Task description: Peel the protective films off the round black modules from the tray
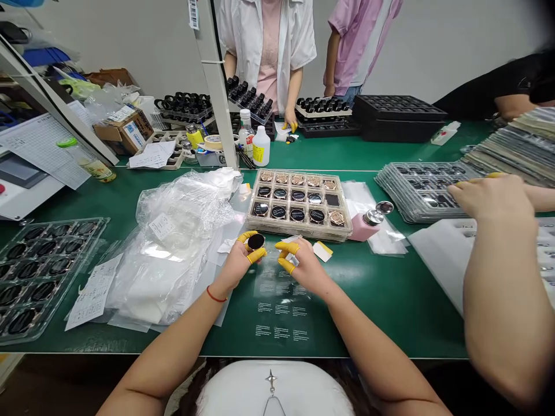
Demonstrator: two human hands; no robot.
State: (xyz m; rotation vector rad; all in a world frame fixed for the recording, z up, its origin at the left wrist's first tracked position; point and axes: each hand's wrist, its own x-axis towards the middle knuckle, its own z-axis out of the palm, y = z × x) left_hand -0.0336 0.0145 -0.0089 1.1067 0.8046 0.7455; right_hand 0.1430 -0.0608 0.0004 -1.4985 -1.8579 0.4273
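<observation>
Yellow finger cots cover fingertips on both hands. My left hand (240, 254) grips a round black watch face (255, 242) between thumb and fingers. Just to its right, my right hand (301, 260) is raised over the table with thumb and fingers curved towards each other; whether a thin film is between them is too small to tell. Below the hands lies a clear sheet with small white printed text (281, 318). Behind them stands a clear tray (299, 230) of round watch faces, some black, some rose gold.
Plastic bags (173, 248) lie left, with another tray (99, 228) at the far left. A pink pump bottle (363, 226) stands right of the middle tray. A co-worker's arm (503, 260) reaches over stacked trays (403, 205) at right. Two people stand across the table.
</observation>
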